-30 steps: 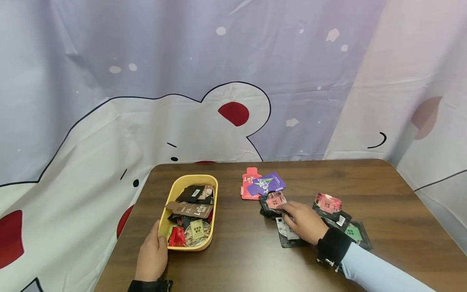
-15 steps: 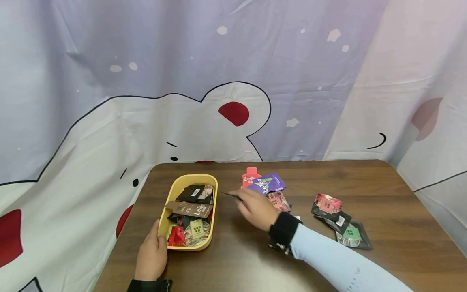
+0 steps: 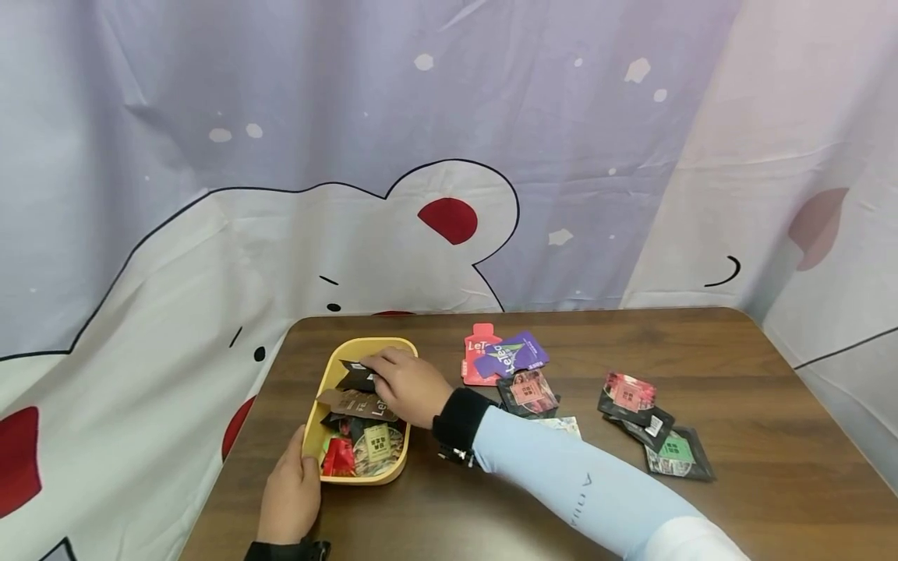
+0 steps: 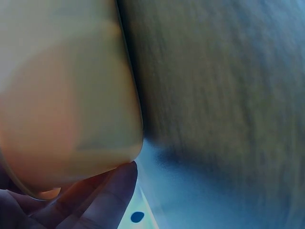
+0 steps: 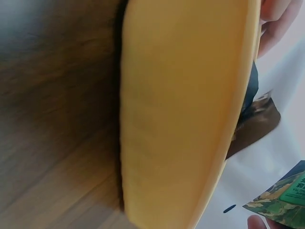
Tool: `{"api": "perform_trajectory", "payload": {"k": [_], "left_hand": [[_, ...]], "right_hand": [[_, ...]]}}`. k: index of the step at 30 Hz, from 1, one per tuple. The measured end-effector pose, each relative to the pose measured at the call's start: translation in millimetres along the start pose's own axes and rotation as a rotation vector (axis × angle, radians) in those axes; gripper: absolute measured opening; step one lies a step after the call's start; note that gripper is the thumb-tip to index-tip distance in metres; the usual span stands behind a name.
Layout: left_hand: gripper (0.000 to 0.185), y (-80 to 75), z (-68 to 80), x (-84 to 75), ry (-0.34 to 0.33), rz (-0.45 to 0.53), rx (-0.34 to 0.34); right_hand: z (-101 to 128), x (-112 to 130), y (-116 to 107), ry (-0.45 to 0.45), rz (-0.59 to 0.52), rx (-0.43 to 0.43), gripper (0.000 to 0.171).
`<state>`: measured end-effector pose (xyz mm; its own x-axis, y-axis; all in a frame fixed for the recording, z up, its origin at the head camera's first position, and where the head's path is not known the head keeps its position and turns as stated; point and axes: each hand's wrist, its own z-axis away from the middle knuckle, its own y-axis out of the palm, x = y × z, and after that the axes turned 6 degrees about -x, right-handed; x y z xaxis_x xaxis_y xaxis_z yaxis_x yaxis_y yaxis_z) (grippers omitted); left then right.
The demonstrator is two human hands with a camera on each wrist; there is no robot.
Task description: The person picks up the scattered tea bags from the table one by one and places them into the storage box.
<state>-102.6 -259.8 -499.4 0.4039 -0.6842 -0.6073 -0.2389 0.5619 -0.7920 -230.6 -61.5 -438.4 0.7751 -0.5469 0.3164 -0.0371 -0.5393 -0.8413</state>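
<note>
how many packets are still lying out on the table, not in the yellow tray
7 visible: red packet, purple packet, pink-black packet, pale one by the sleeve, and three at right. The arm may hide others.

Head overview; wrists close on tray point(image 3: 317, 405)

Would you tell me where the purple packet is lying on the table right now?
In the head view the purple packet lies near the table's far edge, overlapping a red packet, right of the yellow tray and just behind a dark packet with a pink label.
</note>
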Motion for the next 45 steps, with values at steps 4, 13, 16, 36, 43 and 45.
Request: {"api": "perform_trajectory", "payload": {"k": [4, 13, 16, 36, 43, 45], "left_hand": [[0.058, 0.2, 0.5, 0.6, 0.020, -0.006, -0.011], [0.057, -0.8, -0.9, 0.9, 0.028, -0.003, -0.005], [0.057, -1.0, -1.1, 0.7, 0.016, -0.005, 0.004], [0.058, -0.6, -1.8, -0.3, 0.004, -0.001, 0.010], [0.059, 0.7, -1.2, 0.9, 0.009, 0.013, 0.007], [0.059, -0.1, -1.6, 1.6, 0.006, 0.013, 0.006]], "right_hand": [[-7, 5, 5, -0.012, 0.021, -0.009, 0.039], [-6, 5, 9, 0.012, -0.009, 0.079, 0.070], [-4, 4, 10, 0.038, -0.019, 0.120, 0.086], [54, -36, -11, 0.064, -0.003, 0.151, 0.082], [125, -83, -43, 0.120, -0.015, 0.147, 0.079], [147, -95, -53, 0.156, -0.012, 0.150, 0.079]]}}
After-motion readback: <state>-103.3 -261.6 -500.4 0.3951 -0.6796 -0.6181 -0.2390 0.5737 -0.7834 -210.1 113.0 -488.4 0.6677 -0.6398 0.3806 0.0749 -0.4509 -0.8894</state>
